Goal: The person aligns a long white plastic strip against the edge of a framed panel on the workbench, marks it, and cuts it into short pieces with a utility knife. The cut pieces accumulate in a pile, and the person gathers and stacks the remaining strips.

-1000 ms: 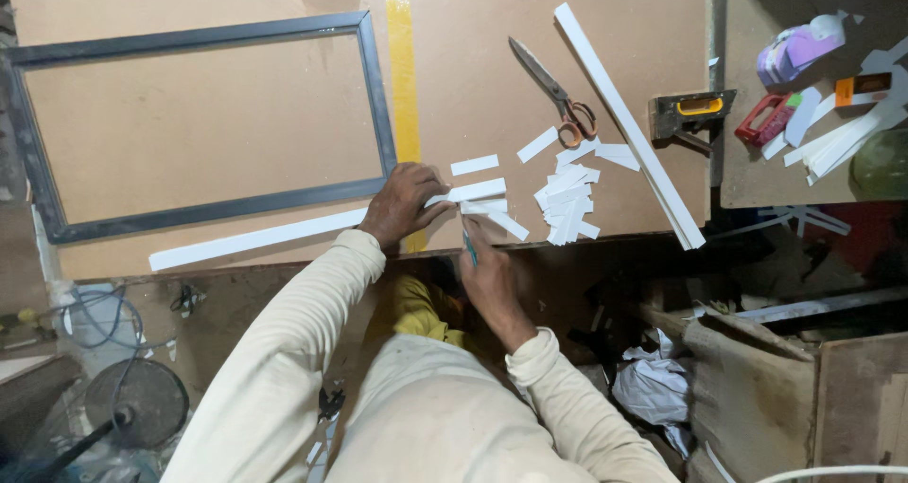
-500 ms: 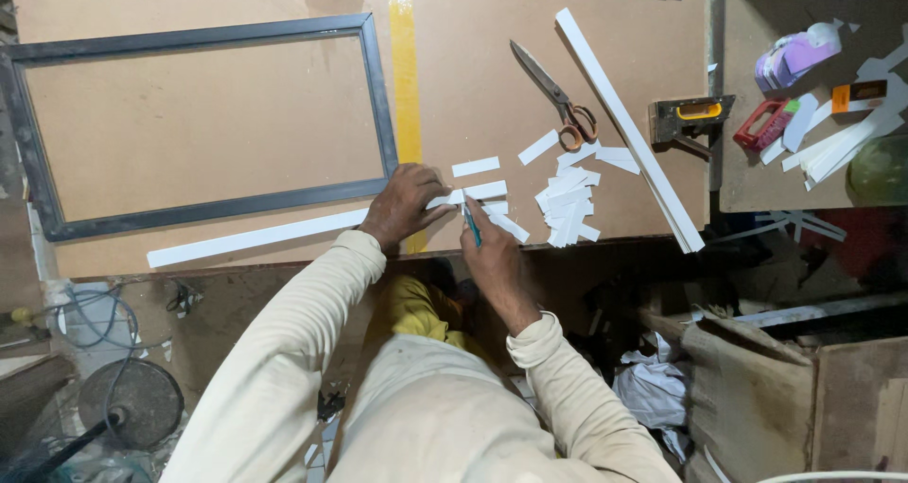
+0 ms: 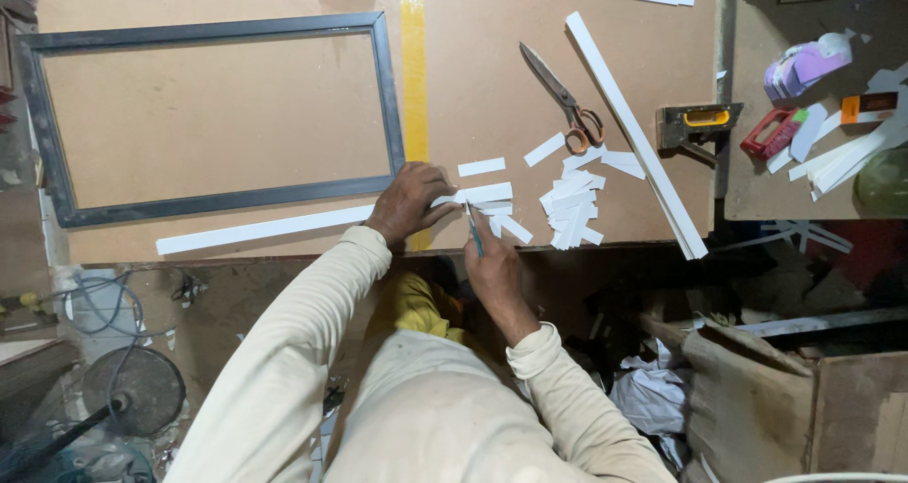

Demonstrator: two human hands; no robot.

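Head view: cutting a white strip (image 3: 284, 226) at the near edge of the board (image 3: 265, 114).

Left hand (image 3: 409, 202) pressed flat on the strip's right end, fingers spread and bent, pinning rather than gripping; right hand (image 3: 492, 267) clenched round a thin blue-handled knife (image 3: 472, 229), blade tip down on the strip just right of the left fingertips, wrist bent back toward the body, elbow tucked low. Judged light, thin and flexible along its length (likely to slide on the smooth board unless held down), so best pinned close beside the cut and not lifted by one end. Lay along the front edge, below the dark frame (image 3: 213, 114), touching the yellow stripe (image 3: 413, 76). Cut pieces (image 3: 572, 204) heaped to the right, scissors (image 3: 566, 100) beyond.
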